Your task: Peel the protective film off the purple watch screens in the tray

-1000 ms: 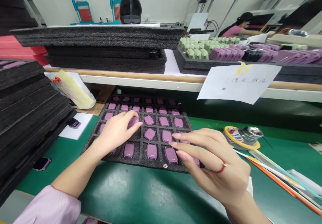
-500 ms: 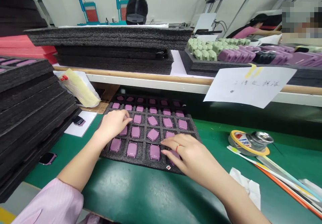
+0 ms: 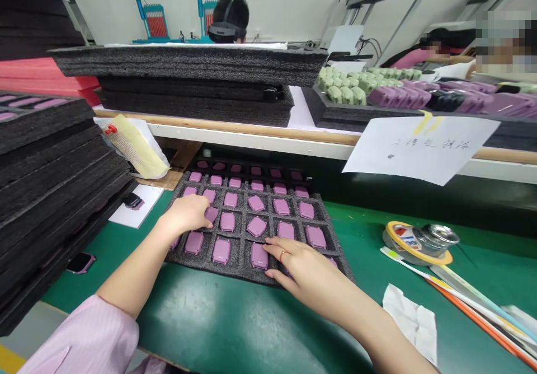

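A black foam tray (image 3: 247,276) lies on the green bench, its compartments filled with several purple watch cases. My left hand (image 3: 188,215) reaches over the tray's left side, thumb and fingers closed on a tilted purple watch case (image 3: 211,215). At the front row, my right hand (image 3: 304,263), with a red ring, has its thumb and fingertips at the right edge of another purple watch case (image 3: 259,255). That hand covers part of the compartment beside it. Some cases sit askew, such as the turned watch case (image 3: 256,227) in the middle.
Tall black foam stacks (image 3: 54,195) stand at left, by a watch (image 3: 80,263). A shelf edge (image 3: 251,139) overhangs the tray's back. Right are a tape roll (image 3: 413,242), coloured strips (image 3: 465,301) and crumpled tissue (image 3: 411,321). Other people sit beyond the shelf.
My left hand has moved slightly nearer me, onto a case one row closer, which is now tilted. My right hand has shifted left to a front-row case, uncovering cases on the right.
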Tool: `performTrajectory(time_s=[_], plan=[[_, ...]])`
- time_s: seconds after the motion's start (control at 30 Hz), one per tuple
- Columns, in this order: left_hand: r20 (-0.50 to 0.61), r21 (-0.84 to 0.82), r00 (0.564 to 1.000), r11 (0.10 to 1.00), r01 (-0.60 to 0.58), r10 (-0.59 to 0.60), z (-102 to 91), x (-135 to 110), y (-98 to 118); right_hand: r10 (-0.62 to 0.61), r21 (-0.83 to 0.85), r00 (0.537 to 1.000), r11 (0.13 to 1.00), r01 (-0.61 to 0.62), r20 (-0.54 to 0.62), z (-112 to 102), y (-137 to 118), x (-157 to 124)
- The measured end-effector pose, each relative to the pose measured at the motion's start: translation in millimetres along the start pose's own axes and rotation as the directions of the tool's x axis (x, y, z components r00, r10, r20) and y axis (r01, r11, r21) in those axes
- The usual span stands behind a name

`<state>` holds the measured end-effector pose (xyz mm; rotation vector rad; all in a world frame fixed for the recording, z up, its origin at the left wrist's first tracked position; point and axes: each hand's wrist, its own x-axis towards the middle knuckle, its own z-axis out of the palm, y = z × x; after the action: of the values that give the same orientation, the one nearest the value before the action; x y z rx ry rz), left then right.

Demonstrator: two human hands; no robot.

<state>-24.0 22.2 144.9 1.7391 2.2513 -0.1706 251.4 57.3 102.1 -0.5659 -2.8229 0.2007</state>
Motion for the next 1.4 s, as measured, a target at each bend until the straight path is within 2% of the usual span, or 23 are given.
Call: performTrajectory(time_s=[0.13,0.2,0.23,0.27,0.3,0.37,0.4,0.43,0.53,0.67,0.83,0.97,1.03,1.1,1.17,1.27,1.4], plan=[[-0.089,-0.103,0.991,0.988,-0.112,0.103,-4.9,-3.9,2.2,0.035,0.114,0.999,0.993,-0.032,-0.023,-5.2,-4.1,-0.3],[-0.134,-0.250,0.973,0.944,-0.216,0.187,-5.4,-8.4,10.9,0.067,0.185,0.994,0.982,-0.050,-0.088,-9.1,-7.6,0.9],[-0.139,-0.394,0.956,0.871,-0.292,0.257,-4.6,-11.1,16.9,0.082,0.224,0.988,0.973,-0.051,-0.134,-11.0,-9.4,1.5],[-0.138,-0.569,0.929,0.740,-0.358,0.343,-3.1,-13.9,23.6,0.093,0.265,0.978,0.964,-0.041,-0.187,-12.8,-11.3,2.1],[-0.133,-0.738,0.889,0.555,-0.384,0.439,-1.1,-16.8,30.6,0.097,0.304,0.966,0.952,-0.020,-0.241,-14.4,-13.0,2.4],[-0.121,-0.928,0.795,0.216,-0.303,0.594,4.4,-22.1,43.8,0.086,0.365,0.936,0.930,0.048,-0.342,-17.0,-16.0,2.2],[-0.109,-0.962,0.755,0.122,-0.244,0.646,7.5,-24.3,49.5,0.077,0.386,0.921,0.919,0.082,-0.381,-18.4,-17.3,1.7],[-0.094,-0.979,0.724,0.068,-0.191,0.683,10.6,-26.2,54.2,0.070,0.403,0.910,0.909,0.111,-0.409,-19.8,-18.6,1.2],[-0.057,-0.997,0.681,-0.010,-0.073,0.730,18.7,-29.5,62.8,0.080,0.445,0.892,0.884,0.142,-0.444,-24.6,-22.2,-0.2],[-0.039,-0.999,0.695,-0.045,-0.010,0.718,24.0,-30.5,65.0,0.102,0.430,0.865,0.892,0.139,-0.492,-29.8,-26.1,-0.5],[-0.024,-1.000,0.728,-0.009,-0.025,0.685,22.3,-33.4,63.7,0.075,0.338,0.822,0.930,0.147,-0.565,-32.1,-27.1,-0.2],[-0.098,-0.986,0.790,0.051,-0.162,0.605,16.6,-42.9,65.8,0.055,0.297,0.807,0.943,0.152,-0.588,-31.9,-27.3,0.9],[-0.186,-0.959,0.836,0.090,-0.269,0.517,13.5,-49.3,67.6,0.032,0.274,0.815,0.949,0.157,-0.579,-32.0,-27.9,1.0],[-0.287,-0.911,0.858,0.158,-0.382,0.426,11.1,-55.2,68.6,0.016,0.268,0.823,0.949,0.167,-0.568,-33.1,-28.4,-0.1],[-0.387,-0.834,0.843,0.249,-0.493,0.373,9.5,-59.6,68.3,0.024,0.301,0.828,0.937,0.176,-0.559,-34.9,-28.1,-2.2],[-0.518,-0.687,0.768,0.352,-0.636,0.377,8.3,-63.0,66.6,0.108,0.417,0.833,0.895,0.155,-0.542,-36.5,-26.1,-5.5],[-0.620,-0.537,0.643,0.354,-0.766,0.449,8.6,-63.8,66.1,0.252,0.635,0.867,0.767,0.092,-0.430,-34.3,-24.2,-6.4]])
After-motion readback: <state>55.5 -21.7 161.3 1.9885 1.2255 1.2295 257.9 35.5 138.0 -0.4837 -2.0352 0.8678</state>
